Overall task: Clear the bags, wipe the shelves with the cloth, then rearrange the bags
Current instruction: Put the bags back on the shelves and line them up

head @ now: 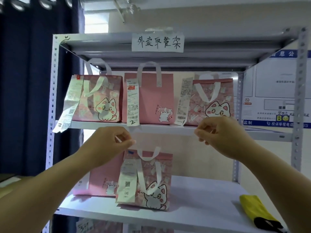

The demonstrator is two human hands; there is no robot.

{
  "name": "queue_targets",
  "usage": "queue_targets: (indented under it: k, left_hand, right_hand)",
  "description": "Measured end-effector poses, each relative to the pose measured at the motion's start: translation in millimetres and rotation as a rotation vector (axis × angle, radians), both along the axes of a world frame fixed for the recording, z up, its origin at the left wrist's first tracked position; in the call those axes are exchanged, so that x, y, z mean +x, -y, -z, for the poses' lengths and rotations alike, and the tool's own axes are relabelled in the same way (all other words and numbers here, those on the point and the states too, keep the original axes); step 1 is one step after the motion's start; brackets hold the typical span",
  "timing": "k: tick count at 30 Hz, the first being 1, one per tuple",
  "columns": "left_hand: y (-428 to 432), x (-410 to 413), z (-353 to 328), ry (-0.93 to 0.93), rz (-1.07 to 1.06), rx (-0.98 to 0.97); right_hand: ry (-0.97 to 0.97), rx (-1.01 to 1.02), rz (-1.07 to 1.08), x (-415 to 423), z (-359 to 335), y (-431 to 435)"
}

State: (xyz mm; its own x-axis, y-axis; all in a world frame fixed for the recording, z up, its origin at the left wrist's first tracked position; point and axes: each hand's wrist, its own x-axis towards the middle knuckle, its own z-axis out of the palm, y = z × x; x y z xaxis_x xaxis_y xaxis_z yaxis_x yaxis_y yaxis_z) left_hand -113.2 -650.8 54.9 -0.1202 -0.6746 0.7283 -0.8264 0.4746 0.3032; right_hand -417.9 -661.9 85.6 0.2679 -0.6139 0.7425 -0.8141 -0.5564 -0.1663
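Note:
Three pink bags stand on the upper shelf (170, 128): a cat-print bag (99, 100) on the left, a plain pink bag (151, 100) in the middle and a second cat-print bag (213, 101) on the right. Their hanging receipts are marked 3, 2 and 1. On the lower shelf (202, 197) a cat-print bag (153, 184) stands in front of a pink bag (102, 179). A yellow cloth (257, 211) lies at that shelf's right end. My left hand (109, 143) and my right hand (222, 135) hover before the upper shelf's front edge with fingers pinched. A small white bit shows in the left pinch; I cannot tell what it is.
The grey metal rack has perforated uprights (52, 105) and a handwritten paper sign (157, 42) taped to its top board. A dark blue curtain (28, 89) hangs to the left. A notice board (276, 91) is on the wall to the right. More bags show on the shelf below (104, 227).

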Motion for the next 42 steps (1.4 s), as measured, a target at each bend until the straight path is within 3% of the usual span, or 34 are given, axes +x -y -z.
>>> queue_targets:
  k: [10, 16, 21, 28, 31, 42]
  left_hand:
    - [53, -41, -8, 0.001, 0.068, -0.036]
    - [96, -84, -14, 0.012, 0.115, -0.068]
    - [133, -120, -20, 0.007, 0.137, -0.048]
    - [179, -166, -32, -0.021, 0.141, -0.099]
    - [190, -175, -38, -0.026, 0.118, -0.16]
    - [197, -176, -49, -0.111, 0.131, -0.166]
  right_hand:
    - [0.117, -0.017, 0.221, -41, 1, 49]
    - [0.327, -0.12, 0.354, -92, -7, 102]
    - [0.362, -0.025, 0.453, -122, -16, 157]
    - [0.538, 0.144, 0.35, -137, -30, 212]
    - [0.522, 0.163, 0.307, -142, -41, 224]
    - [0.589, -0.016, 0.358, -168, -47, 208]
